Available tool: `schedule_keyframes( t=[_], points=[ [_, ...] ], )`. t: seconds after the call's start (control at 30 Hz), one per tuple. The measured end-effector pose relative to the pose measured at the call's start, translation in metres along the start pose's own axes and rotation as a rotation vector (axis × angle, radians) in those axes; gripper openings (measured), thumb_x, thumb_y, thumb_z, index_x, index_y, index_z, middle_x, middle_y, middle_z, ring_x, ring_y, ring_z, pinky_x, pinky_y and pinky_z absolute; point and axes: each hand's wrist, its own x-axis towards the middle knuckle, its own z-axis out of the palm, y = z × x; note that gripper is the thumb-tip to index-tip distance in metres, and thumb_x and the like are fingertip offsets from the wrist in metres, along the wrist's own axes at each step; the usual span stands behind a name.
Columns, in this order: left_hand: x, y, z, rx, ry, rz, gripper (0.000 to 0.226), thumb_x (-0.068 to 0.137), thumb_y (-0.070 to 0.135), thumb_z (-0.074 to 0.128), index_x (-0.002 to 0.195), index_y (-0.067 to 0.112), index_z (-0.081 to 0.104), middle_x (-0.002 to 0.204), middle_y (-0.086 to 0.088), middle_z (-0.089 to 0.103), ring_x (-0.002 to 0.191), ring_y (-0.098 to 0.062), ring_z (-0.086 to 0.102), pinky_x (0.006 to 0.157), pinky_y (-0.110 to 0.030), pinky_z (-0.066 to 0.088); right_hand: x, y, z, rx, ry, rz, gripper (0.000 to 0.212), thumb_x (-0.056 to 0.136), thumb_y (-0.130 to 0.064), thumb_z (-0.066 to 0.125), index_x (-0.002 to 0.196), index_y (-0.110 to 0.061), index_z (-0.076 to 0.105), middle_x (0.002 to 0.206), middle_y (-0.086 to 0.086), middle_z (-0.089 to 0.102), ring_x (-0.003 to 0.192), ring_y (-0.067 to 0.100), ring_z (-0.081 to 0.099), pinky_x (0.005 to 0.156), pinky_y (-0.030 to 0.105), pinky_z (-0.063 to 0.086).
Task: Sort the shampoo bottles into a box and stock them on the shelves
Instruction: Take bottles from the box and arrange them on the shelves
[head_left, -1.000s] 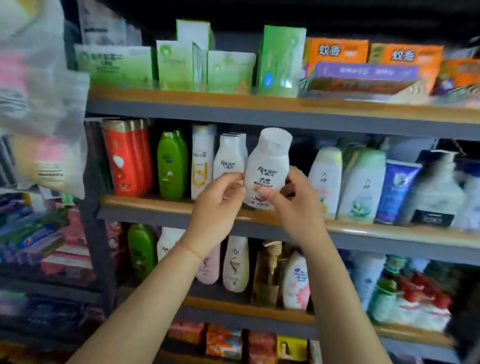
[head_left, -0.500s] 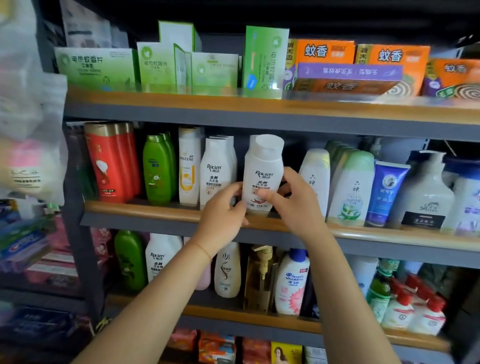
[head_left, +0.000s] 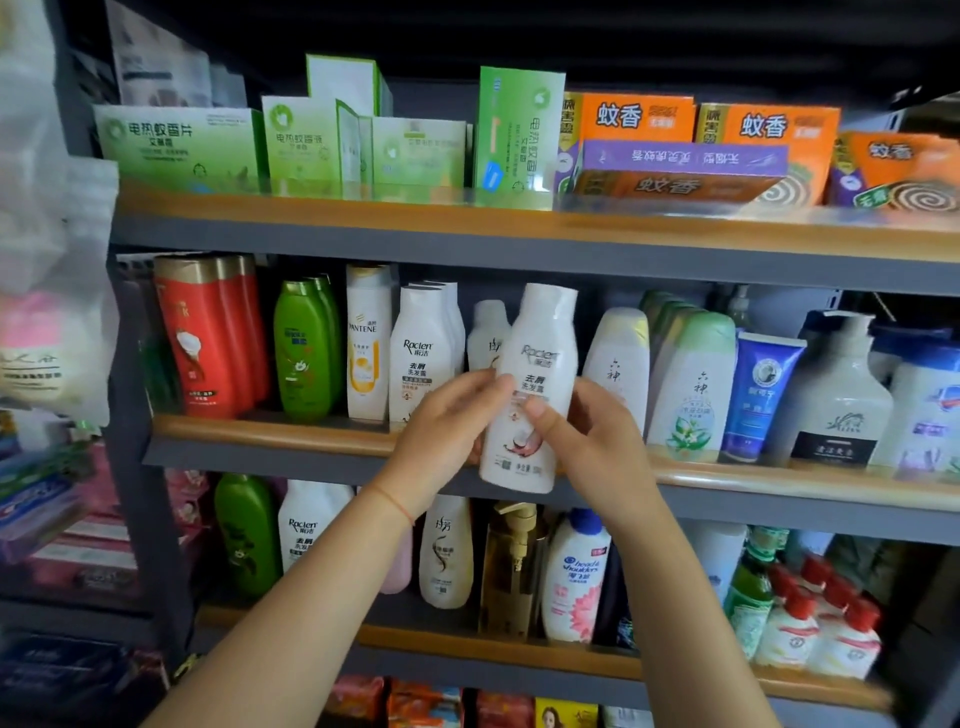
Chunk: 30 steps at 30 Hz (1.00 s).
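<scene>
Green boxes (head_left: 179, 143) and orange coil-incense boxes (head_left: 636, 117) line the top tier — plastic bags (head_left: 47, 291) hang left.

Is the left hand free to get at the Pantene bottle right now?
Probably not yet. The left hand is gripping the white bottle together with the right hand. The Pantene bottle itself stands unblocked at the shelf front, just left of it.

Bare forearms; thin red string (head_left: 393, 505) on left wrist.
</scene>
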Motion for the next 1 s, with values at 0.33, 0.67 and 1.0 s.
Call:
schedule_keyframes(
  t=[0.33, 0.67, 1.0],
  points=[
    [-0.010, -0.019, -0.013, -0.044, 0.123, 0.093, 0.011, 0.093, 0.021, 0.067, 0.099, 0.015, 0.073, 0.092, -0.003, 0.077, 0.086, -0.016, 0.073, 0.067, -0.026, 0.055, 0.004, -0.003, 0.012, -0.173, -0.173, 0.029, 0.023, 0.088, -0.034, 0.073, 0.107, -0.025, 0.063, 0.091, -0.010, 0.069, 0.077, -0.003, 0.066, 0.063, 0.013, 0.050],
    [0.000, -0.016, -0.023, 0.421, 0.204, 0.268, 0.029, 0.100, 0.013, 0.052, 0.118, 0.028, 0.069, 0.114, 0.009, 0.070, 0.084, -0.009, 0.061, 0.082, -0.028, 0.050, 0.018, -0.013, 0.005, -0.132, 0.118, -0.123, 0.033, 0.084, -0.019, 0.077, 0.109, -0.027, 0.056, 0.093, -0.017, 0.067, 0.077, -0.005, 0.059, 0.065, 0.010, 0.045],
    [-0.004, -0.035, -0.015, 0.785, 0.122, 0.213, 0.023, 0.098, 0.017, 0.052, 0.115, 0.023, 0.066, 0.108, 0.009, 0.064, 0.099, -0.007, 0.055, 0.082, -0.020, 0.040, 0.042, -0.007, 0.009, -0.357, -0.020, -0.065, 0.032, 0.085, -0.026, 0.076, 0.109, -0.020, 0.055, 0.096, -0.012, 0.067, 0.079, -0.001, 0.063, 0.066, 0.018, 0.051]
  ],
)
